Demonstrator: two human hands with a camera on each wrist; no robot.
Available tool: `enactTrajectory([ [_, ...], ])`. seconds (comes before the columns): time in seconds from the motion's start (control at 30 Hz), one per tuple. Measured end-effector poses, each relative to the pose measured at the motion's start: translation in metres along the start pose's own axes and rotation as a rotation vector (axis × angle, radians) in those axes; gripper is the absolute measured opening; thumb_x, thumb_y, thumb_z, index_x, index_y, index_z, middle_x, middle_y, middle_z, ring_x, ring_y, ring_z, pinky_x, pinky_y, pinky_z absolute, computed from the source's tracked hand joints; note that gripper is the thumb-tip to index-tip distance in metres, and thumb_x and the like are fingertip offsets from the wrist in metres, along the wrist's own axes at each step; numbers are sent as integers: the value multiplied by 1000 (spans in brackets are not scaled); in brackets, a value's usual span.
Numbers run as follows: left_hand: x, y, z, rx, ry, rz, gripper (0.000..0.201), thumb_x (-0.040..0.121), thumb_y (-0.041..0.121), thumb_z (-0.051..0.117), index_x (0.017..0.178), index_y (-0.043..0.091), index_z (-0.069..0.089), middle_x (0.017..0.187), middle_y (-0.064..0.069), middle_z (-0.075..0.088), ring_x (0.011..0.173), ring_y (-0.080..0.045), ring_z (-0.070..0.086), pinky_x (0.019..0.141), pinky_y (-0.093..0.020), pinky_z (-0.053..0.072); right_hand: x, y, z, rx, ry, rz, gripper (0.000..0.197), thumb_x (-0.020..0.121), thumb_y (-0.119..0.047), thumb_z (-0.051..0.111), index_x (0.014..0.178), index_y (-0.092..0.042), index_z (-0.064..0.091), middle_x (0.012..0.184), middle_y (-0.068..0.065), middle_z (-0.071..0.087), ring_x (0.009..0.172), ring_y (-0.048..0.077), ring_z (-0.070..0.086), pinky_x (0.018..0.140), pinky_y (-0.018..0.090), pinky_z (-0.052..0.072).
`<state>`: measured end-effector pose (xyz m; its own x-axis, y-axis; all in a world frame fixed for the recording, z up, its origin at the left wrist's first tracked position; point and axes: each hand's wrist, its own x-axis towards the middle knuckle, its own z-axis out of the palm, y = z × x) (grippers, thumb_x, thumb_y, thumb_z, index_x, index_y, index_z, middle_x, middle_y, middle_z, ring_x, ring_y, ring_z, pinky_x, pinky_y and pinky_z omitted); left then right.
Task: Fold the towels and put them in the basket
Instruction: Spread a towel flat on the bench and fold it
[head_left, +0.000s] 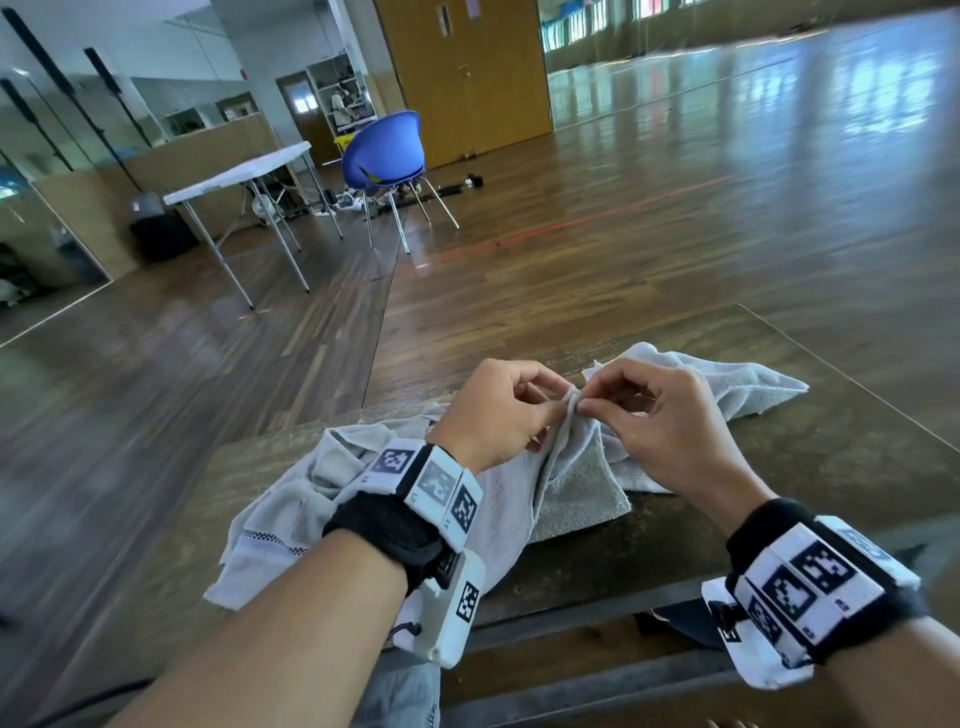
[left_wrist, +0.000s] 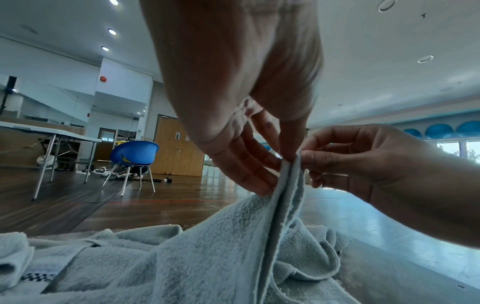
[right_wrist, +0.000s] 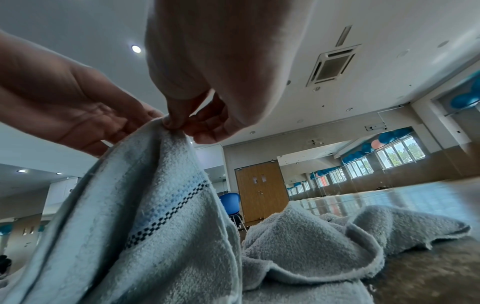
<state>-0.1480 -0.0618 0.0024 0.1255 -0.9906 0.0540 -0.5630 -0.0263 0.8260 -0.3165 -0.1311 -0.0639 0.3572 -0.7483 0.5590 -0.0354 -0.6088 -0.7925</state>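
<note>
Hanging from two pinching hands, a pale towel (head_left: 566, 467) rises off the desk (head_left: 831, 467); left hand (head_left: 498, 410) and right hand (head_left: 660, 415) meet at its edge. Another towel (head_left: 727, 379) lies crumpled behind it.

No readable text; wrist bands (head_left: 439, 486) carry only black-white coded squares, door papers blurred.

Grey towel (head_left: 566, 467) corner lifted; second towel (head_left: 737, 382) crumpled behind.
</note>
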Motion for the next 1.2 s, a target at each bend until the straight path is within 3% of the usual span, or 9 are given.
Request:
enactTrajectory([
  [0.1, 3, -3, 3, 47, 42, 10, 6, 86, 20, 78, 87, 14, 77, 77, -9, 75, 64, -14, 70, 58, -25, 59, 0, 2, -2, -22, -5, -5, 20, 81, -9, 83, 81, -27, 74, 77, -12, 73, 76, 10, 71, 73, 25, 58],
  [0.27, 7, -7, 6, 88, 68, 14, 7, 85, 19, 77, 80, 14, 77, 77, -11, 74, 74, -31, 71, 67, -47, 61, 0, 3, 0, -24, 2, 3, 18, 82, -11, 83, 81, -26, 73, 76, -11, 73, 75, 11, 71, 72, 25, 58],
  [0.43, 9, -8, 6, 118, 79, 10, 8, 85, 13, 75, 78, 11, 74, 76, -15, 73, 74, -35, 70, 68, -54, 59, 0, 2, 1, -9, 12, 30, 16, 83, -12, 82, 82, -25, 74, 77, -10, 73, 74, 12, 70, 72, 28, 58],
  [0.63, 9, -5, 8, 200, 66, 39, 8, 83, 14, 74, 76, 13, 72, 71, -9, 72, 66, -27, 70, 64, -45, 57, 0, 2, 4, -13, -28, 62, 14, 88, -12, 78, 97, -22, 79, 89, -6, 72, 80, 11, 67, 77, 34, 59],
  [0.8, 9, -3, 7, 253, 29, 60, 9, 83, 12, 71, 75, 13, 69, 72, -8, 72, 72, -29, 69, 68, -48, 58, -1, 4, 4, -14, -63, 95, 17, 89, -11, 75, 98, -25, 78, 88, -13, 72, 81, 8, 66, 75, 36, 58],
  [0.97, 7, -5, 9, 243, 19, 47, 9, 84, 8, 69, 77, 12, 67, 74, -11, 71, 72, -35, 68, 65, -47, 57, -3, 3, 3, -10, -143, 93, 26, 91, -12, 73, 100, -36, 75, 92, -21, 71, 88, 8, 65, 76, 32, 56],
  [1.07, 4, -8, 12, 228, 68, 25, 4, 86, 14, 71, 81, 15, 71, 74, -2, 71, 65, -17, 65, 68, -38, 57, -2, 2, 3, -15, -118, 99, 17, 90, -12, 73, 93, -29, 75, 85, -14, 71, 81, 5, 65, 71, 31, 57],
  [1.13, 2, -10, 16, 191, 137, 25, 4, 85, 16, 70, 82, 14, 69, 73, 1, 69, 60, -7, 58, 62, -29, 53, -2, 2, 5, -2, -91, 118, 13, 90, -10, 73, 90, -23, 73, 80, -12, 70, 72, 3, 62, 65, 28, 56],
  [1.2, 1, -9, 20, 139, 154, 29, 5, 84, 16, 70, 82, 12, 67, 71, 1, 67, 57, -4, 56, 57, -24, 49, -1, 3, 6, -9, -73, 130, 12, 91, -9, 72, 90, -21, 70, 76, -13, 68, 65, 1, 59, 59, 20, 50],
])
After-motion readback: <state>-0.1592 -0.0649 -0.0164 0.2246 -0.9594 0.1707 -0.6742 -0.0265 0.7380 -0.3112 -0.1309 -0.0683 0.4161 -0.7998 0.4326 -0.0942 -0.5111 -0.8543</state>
